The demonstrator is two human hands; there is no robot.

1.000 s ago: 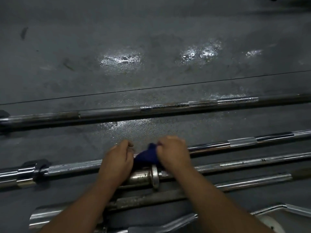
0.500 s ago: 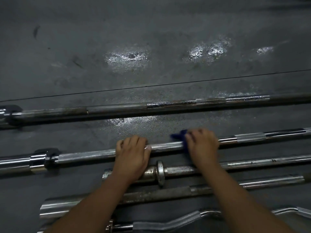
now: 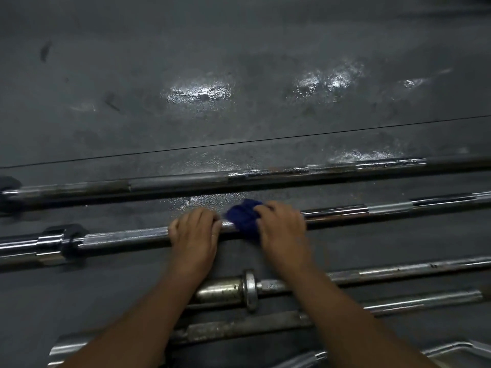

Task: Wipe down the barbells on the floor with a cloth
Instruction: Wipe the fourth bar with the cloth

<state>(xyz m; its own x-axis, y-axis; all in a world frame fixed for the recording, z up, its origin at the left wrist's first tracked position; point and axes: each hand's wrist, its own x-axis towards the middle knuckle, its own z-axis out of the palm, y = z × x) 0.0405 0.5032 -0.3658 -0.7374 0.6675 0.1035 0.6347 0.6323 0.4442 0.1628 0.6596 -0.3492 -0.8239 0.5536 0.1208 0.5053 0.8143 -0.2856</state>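
Several steel barbells lie side by side on the dark floor. My left hand grips the shaft of the second barbell from the far side, fingers curled over it. Just to its right, my right hand holds a dark blue cloth wrapped around the same shaft. The far barbell is dull with rusty patches. A nearer barbell shows its collar and sleeve between my forearms.
A black clip collar sits on the gripped bar at left. More bars lie close to me, partly under my arms. The floor beyond the bars has wet shiny patches and a thin seam.
Both hands stayed on the second bar. The right hand with the cloth slid right along the shaft, then back left toward my left hand. The view shifted a little.
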